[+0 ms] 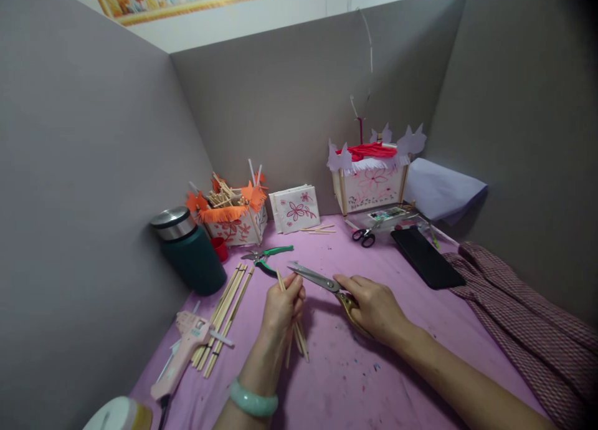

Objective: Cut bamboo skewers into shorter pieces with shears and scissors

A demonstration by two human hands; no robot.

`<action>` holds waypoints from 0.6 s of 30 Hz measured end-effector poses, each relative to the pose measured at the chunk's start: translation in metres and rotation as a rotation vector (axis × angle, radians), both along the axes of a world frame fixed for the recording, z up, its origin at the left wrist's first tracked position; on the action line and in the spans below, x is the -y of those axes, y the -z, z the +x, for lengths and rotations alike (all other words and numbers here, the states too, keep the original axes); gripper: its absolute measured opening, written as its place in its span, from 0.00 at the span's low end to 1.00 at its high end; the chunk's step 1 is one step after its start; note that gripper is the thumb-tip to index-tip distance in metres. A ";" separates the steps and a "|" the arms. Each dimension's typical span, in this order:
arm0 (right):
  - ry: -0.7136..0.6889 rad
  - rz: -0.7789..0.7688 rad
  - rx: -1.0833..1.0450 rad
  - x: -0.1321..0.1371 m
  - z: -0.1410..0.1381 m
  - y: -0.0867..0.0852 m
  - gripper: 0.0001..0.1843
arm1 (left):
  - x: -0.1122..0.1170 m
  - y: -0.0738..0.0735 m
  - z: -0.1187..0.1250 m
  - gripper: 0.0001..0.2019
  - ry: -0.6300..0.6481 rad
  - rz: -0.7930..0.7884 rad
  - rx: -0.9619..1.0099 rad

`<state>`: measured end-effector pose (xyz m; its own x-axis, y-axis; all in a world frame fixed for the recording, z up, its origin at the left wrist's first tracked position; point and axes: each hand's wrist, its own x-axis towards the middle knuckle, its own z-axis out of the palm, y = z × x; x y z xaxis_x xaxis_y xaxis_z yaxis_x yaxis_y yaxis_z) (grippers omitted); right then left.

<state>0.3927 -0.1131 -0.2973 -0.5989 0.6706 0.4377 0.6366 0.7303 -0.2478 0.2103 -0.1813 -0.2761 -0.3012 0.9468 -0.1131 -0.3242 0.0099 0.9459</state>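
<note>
Low over the pink-purple table cover, my left hand is closed around a few thin wooden sticks, which poke out above and below the fist. My right hand grips the gold-coloured handles of a pair of scissors. Their metal blades point left and reach to the fingertips of my left hand; whether they touch the sticks I cannot tell. Just beyond my left hand lie green-handled pruning shears. To its left rests a row of longer wooden sticks.
A pink glue gun and a dark green flask stand at left. Behind are an orange-fringed box, flower-drawn panels and a purple-trimmed box. Black-handled scissors, a phone and checked cloth lie right.
</note>
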 end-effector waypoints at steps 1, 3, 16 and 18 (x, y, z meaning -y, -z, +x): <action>-0.001 0.000 0.001 -0.001 0.000 0.001 0.20 | 0.000 0.000 0.000 0.15 0.004 0.001 -0.001; -0.004 -0.003 0.003 -0.002 0.001 0.002 0.20 | 0.000 0.000 0.000 0.15 0.011 0.000 -0.002; -0.131 -0.292 -0.094 -0.005 0.006 -0.007 0.17 | 0.000 -0.003 0.000 0.14 0.018 -0.012 0.071; -0.093 -0.237 -0.070 -0.006 0.006 -0.005 0.19 | -0.001 -0.001 0.000 0.13 0.015 -0.008 0.043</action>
<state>0.3991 -0.1068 -0.2926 -0.6368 0.7027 0.3174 0.5447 0.7014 -0.4598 0.2102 -0.1805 -0.2748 -0.2821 0.9500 -0.1335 -0.3642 0.0227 0.9311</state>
